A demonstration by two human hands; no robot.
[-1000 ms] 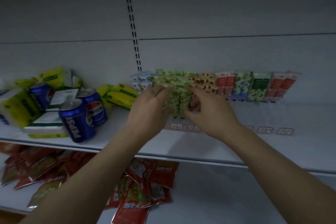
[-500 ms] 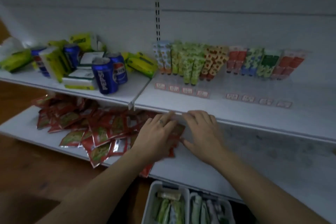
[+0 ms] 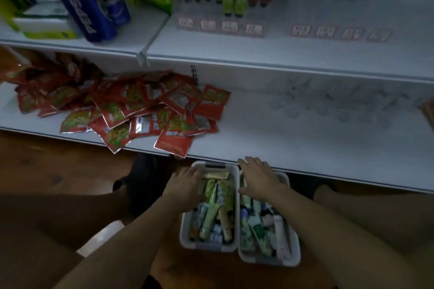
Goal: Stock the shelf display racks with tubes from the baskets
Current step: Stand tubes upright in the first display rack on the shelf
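White plastic, the left basket (image 3: 206, 245) and right basket (image 3: 270, 263) sit touching on the floor under the lower shelf (image 3: 305, 148), so you reach down. Your left hand (image 3: 185, 187) lies loosely spread on the green tubes (image 3: 211, 213), gripping none. Your right hand (image 3: 259, 179) spreads flat, empty. The display racks (image 3: 220, 26) stand above.

Left hand (image 3: 185, 186) and right hand (image 3: 258, 179) bare, forearms (image 3: 131, 237) bare to the view's edge. Bare knees (image 3: 58, 213) either side. Dark shoes (image 3: 143, 176), detail too dim.
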